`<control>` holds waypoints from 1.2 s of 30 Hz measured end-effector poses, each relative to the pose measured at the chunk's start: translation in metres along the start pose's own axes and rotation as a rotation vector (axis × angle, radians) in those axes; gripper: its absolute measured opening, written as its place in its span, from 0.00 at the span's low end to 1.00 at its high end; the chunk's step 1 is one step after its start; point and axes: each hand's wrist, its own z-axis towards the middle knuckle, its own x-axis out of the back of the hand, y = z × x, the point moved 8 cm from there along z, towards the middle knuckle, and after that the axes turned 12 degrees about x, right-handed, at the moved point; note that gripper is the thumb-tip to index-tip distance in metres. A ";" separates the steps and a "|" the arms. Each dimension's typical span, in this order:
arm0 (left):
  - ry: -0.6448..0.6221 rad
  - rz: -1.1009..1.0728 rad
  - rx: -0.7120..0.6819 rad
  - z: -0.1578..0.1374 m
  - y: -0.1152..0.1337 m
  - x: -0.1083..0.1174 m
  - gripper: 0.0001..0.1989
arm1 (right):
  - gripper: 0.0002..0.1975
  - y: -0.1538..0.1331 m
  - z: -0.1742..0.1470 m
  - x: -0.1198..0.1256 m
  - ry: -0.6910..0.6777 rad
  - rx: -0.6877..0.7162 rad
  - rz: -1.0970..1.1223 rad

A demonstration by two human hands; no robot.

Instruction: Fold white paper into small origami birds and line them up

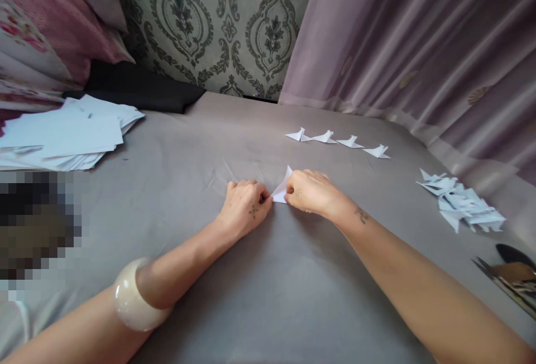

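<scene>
Grey bedsheet (259,297) covers the surface before patterned wallpaper and a curtain. At its left edge lies a paper stack (67,135). Mid-sheet, the left hand (245,205) and right hand (312,191), both curled narrow, pinch a folded paper (281,190). Four folded pieces (337,140) line up beyond; a pile of paper shapes (463,205) sits near the right edge.

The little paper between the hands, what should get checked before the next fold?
1. Both hands on the folded paper: ok, left hand and right hand pinch it from either side.
2. Paper flat on the grey sheet: cannot tell, the hands hide most of it.
3. Creases sharp: cannot tell, too small.
4. Finished row of four folded pieces apart from the hands: ok.
5. Pile of folded pieces apart from the hands: ok, off to the right.
6. Stack of blank sheets present: ok, at far left.
</scene>
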 end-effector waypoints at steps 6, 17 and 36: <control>-0.072 -0.047 0.079 0.003 -0.004 -0.001 0.09 | 0.11 -0.001 0.002 0.003 -0.053 -0.031 -0.006; -0.167 -0.260 0.233 0.010 -0.016 0.001 0.06 | 0.16 -0.006 0.017 0.006 -0.174 -0.003 -0.046; 0.056 0.156 -0.584 -0.032 0.039 -0.013 0.16 | 0.07 0.001 0.005 0.010 -0.037 0.057 0.087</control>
